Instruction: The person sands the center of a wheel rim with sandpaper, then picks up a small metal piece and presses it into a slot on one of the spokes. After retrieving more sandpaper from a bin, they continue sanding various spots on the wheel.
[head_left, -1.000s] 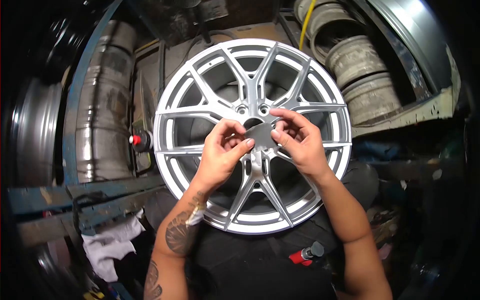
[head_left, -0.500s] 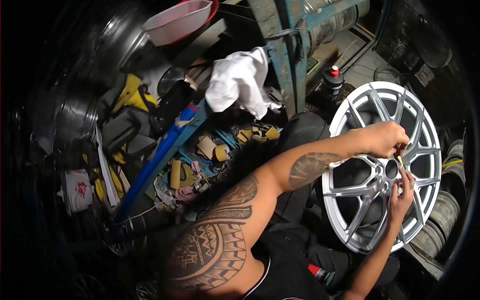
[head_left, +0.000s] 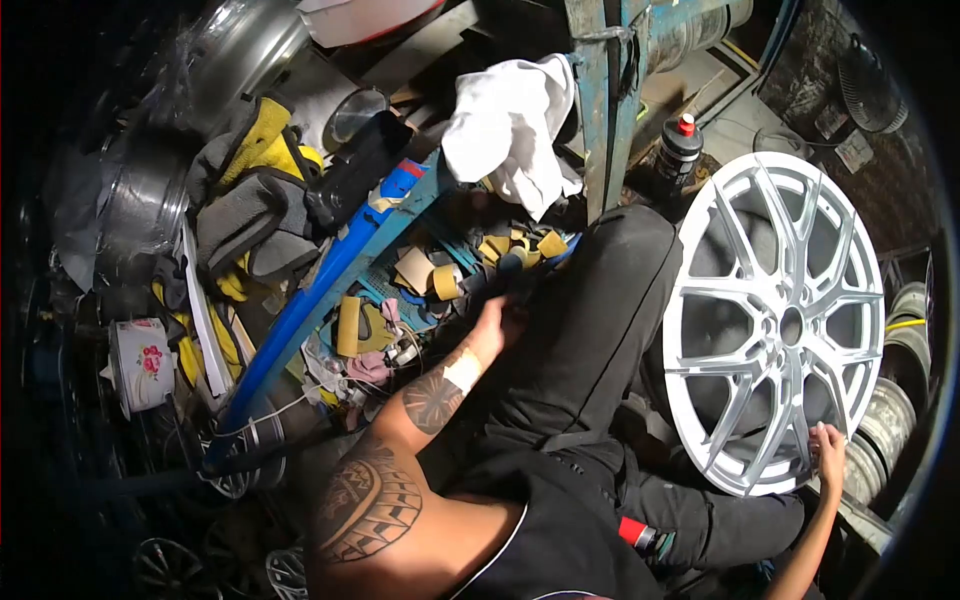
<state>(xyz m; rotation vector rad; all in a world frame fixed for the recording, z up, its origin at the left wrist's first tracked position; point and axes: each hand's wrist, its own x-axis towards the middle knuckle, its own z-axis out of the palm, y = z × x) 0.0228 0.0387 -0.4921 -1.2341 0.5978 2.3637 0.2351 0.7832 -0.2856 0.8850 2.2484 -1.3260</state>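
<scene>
A silver multi-spoke alloy wheel (head_left: pixel 793 285) leans tilted beside my legs at the right. My right hand (head_left: pixel 828 455) is at its lower right edge, fingers curled round the rim. To the left of my raised knee, my left hand (head_left: pixel 495 325) reaches low beside several tan sandpaper pieces (head_left: pixel 447 282). Its fingers are in shadow and partly hidden by my thigh, so whether they hold anything does not show.
A blue metal frame (head_left: pixel 335 290) slants across the left, with a white cloth (head_left: pixel 515 130) hanging at its upper end. Grey and yellow gloves (head_left: pixel 250 210) lie beyond it. A dark bottle (head_left: pixel 680 150) with a red cap stands behind the wheel.
My left hand has left the wheel's centre and swung down left to the sandpaper pieces. My right hand has slid from near the hub to the lower rim. The view has shifted slightly.
</scene>
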